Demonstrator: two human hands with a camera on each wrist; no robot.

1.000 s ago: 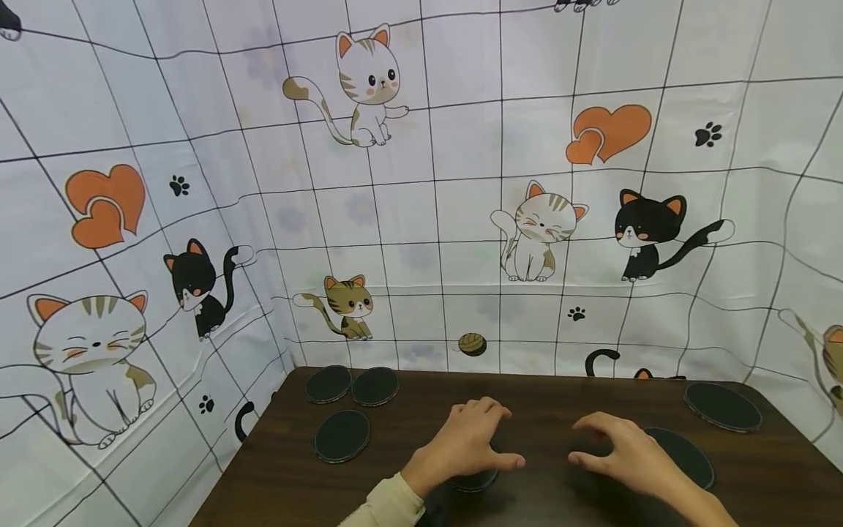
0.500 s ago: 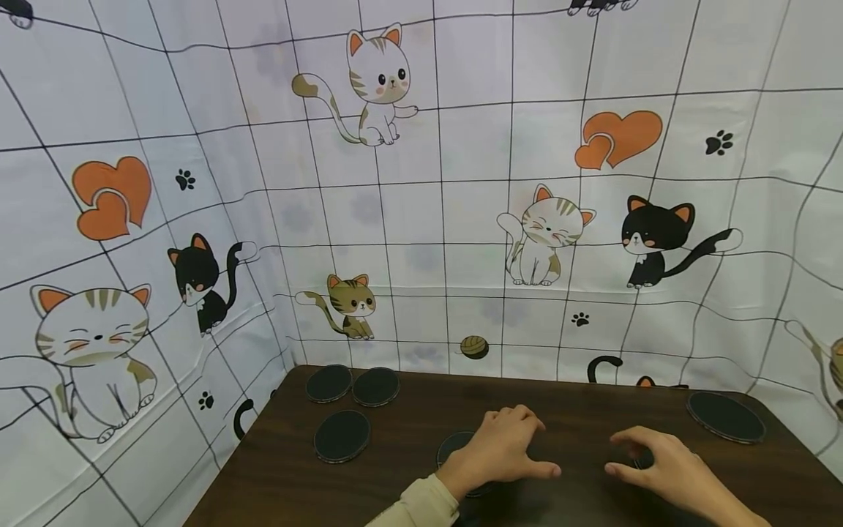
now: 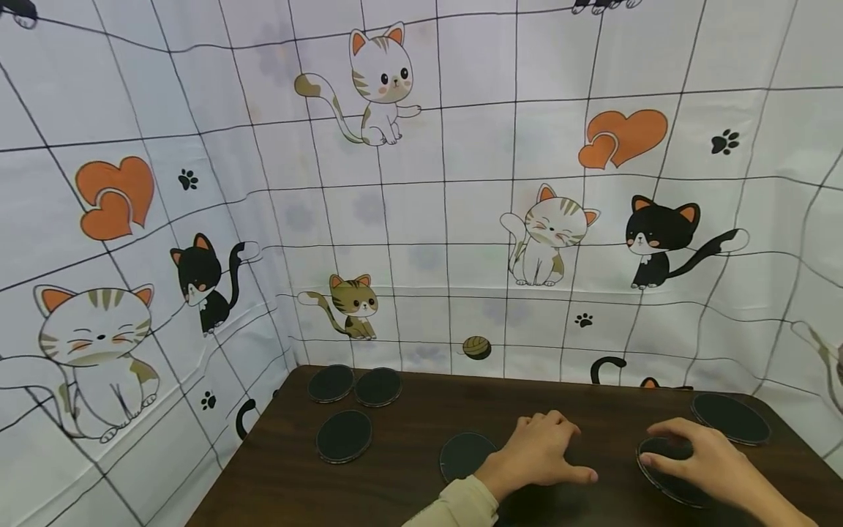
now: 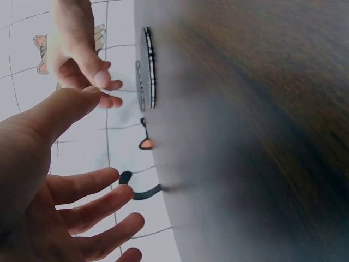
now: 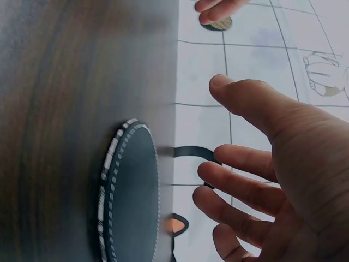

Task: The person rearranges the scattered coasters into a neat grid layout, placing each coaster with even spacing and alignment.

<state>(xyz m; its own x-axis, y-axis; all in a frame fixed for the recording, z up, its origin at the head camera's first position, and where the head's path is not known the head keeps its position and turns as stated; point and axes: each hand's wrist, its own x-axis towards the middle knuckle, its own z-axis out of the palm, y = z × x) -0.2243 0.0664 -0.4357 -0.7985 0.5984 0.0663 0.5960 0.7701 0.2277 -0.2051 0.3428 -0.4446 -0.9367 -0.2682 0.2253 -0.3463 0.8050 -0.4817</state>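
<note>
I see a brown table (image 3: 316,487). Above it hang the left hand (image 3: 536,448) and right hand (image 3: 707,457), thumbs wide from fingers. One round black mat (image 3: 465,455) lies near the left hand, another mat (image 3: 672,488) below the right.

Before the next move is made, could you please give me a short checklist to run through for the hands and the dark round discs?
1. Left hand unloaded: ok, it holds nothing.
2. Right hand unloaded: ok, it holds nothing.
3. Right fingers clear of the disc below the right hand: ok, the right wrist view shows a gap.
4. That disc flat on the table: ok.
5. Middle disc fully in sight: not ok, the left arm covers part of it in the head view.
6. The two rear left discs apart: cannot tell, their edges come very close.
</note>
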